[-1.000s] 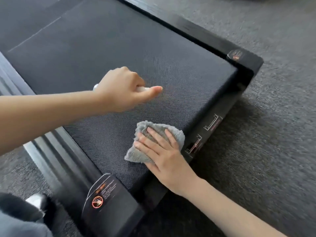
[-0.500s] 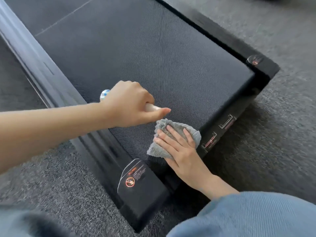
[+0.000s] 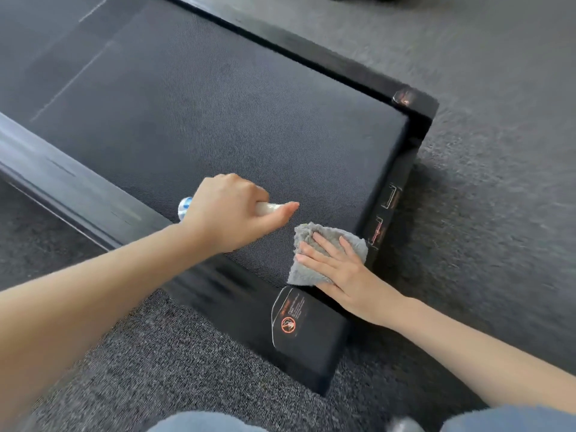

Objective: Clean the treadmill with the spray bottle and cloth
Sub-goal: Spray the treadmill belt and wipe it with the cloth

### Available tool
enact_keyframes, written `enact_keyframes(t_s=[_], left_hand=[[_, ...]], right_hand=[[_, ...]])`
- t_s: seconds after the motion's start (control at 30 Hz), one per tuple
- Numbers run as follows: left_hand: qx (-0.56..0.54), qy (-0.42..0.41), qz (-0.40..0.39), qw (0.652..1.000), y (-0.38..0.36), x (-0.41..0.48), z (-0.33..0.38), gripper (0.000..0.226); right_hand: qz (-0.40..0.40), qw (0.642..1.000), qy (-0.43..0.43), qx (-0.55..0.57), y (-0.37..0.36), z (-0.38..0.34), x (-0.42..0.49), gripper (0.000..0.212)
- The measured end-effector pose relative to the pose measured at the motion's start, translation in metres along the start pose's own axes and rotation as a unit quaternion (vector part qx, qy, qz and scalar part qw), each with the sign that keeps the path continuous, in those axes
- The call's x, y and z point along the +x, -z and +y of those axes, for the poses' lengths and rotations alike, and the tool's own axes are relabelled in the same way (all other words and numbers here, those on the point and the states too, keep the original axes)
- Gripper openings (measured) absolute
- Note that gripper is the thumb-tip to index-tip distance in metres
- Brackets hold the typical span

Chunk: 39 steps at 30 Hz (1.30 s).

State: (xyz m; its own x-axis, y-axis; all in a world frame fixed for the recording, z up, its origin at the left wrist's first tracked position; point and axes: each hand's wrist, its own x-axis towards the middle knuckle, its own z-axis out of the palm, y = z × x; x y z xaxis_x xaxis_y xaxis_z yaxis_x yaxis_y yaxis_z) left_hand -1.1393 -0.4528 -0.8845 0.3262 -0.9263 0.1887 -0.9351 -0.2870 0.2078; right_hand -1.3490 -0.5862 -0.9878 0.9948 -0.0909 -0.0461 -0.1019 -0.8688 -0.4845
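The left hand (image 3: 230,210) hides most of the spray bottle (image 3: 268,209); treadmill (image 3: 218,104) runs off the left edge; label (image 3: 291,316) print unreadable

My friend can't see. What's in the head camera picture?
A person's right hand presses a grey cloth flat on the black treadmill belt, near its end. The left hand grips a small spray bottle beside it. Grey carpet lies all around.

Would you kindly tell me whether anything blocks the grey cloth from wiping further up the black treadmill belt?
Yes: the left hand, gripping the small white spray bottle, sits just beyond the fluffy grey cloth, which the right hand presses flat. The rest of the black treadmill belt shows nothing else.
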Motion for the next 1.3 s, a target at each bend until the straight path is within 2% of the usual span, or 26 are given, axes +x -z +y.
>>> enact_keyframes(t_s=[0.3,0.43,0.53,0.63,0.7,0.77,0.87,0.93,1.0,1.17,1.3], left_hand=[[0.024,0.008,0.026,0.999,-0.009,0.004,0.025,0.069],[0.044,0.031,0.029,0.998,-0.009,-0.003,0.04,0.069],[0.066,0.048,0.024,0.996,-0.007,-0.01,0.047,0.07],[0.068,0.07,0.028,0.995,-0.004,-0.014,0.05,0.07],[0.063,0.079,0.036,0.994,-0.003,-0.017,0.051,0.07],[0.065,0.086,0.035,0.994,-0.003,-0.021,0.053,0.072],[0.073,0.082,0.034,0.993,-0.005,-0.024,0.054,0.072],[0.074,0.084,0.035,0.993,-0.005,-0.022,0.055,0.072],[0.079,0.083,0.036,0.993,-0.004,-0.018,0.056,0.072],[0.096,0.082,0.043,0.991,-0.004,-0.009,0.062,0.072],[0.093,0.085,0.051,0.991,-0.006,-0.006,0.064,0.071]], right_hand=[[0.076,0.992,-0.065,0.077,-0.021,-0.02,0.008,0.046],[0.066,0.996,-0.031,0.044,-0.025,-0.017,0.007,0.06],[0.043,0.999,-0.008,0.008,-0.019,-0.014,0.004,0.063],[0.034,0.997,0.042,0.056,-0.005,-0.012,-0.002,0.064],[0.065,0.991,0.091,0.071,0.006,-0.004,-0.009,0.057],[0.139,0.982,0.123,0.037,0.009,0.011,-0.018,0.046],[0.232,0.969,0.074,0.038,0.012,0.031,-0.023,0.038],[0.261,0.964,0.042,0.034,0.022,0.036,-0.014,0.034],[0.247,0.969,0.032,0.005,0.034,0.034,0.004,0.032],[0.093,0.991,0.019,-0.091,0.047,0.026,0.051,0.053],[0.046,0.993,0.024,-0.101,0.04,0.021,0.06,0.05]])
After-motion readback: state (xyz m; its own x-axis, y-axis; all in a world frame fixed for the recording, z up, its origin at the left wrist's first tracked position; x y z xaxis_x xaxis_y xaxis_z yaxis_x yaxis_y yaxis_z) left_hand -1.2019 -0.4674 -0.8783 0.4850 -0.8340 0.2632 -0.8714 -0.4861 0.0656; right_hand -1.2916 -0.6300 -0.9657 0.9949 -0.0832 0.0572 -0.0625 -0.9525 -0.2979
